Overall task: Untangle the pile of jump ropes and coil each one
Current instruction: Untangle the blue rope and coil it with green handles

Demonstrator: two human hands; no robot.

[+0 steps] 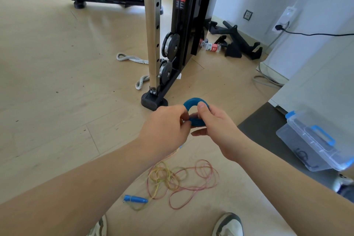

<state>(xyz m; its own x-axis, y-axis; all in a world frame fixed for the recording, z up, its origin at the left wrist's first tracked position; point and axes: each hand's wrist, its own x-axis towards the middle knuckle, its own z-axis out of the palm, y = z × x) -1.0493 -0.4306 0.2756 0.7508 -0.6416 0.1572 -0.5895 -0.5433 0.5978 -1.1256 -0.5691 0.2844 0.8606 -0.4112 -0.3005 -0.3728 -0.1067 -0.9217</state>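
Both hands hold a small, tightly wound blue coil of rope (pixel 191 102) at chest height above the floor. My left hand (pixel 168 122) pinches its left side and my right hand (pixel 212 120) grips its right side, thumb on top. On the floor below lies a loose tangle of thin red and yellow rope (pixel 183 180), with a blue handle (pixel 135 198) at its left end. A strand rises from the tangle toward my left wrist.
A cable gym machine (pixel 159 44) stands just ahead, its foot near my hands. Grey thick rope (pixel 130 58) lies by it. A clear lidded storage box (pixel 314 145) with blue handle sits on a dark mat at right. My shoes (pixel 228 224) show at the bottom.
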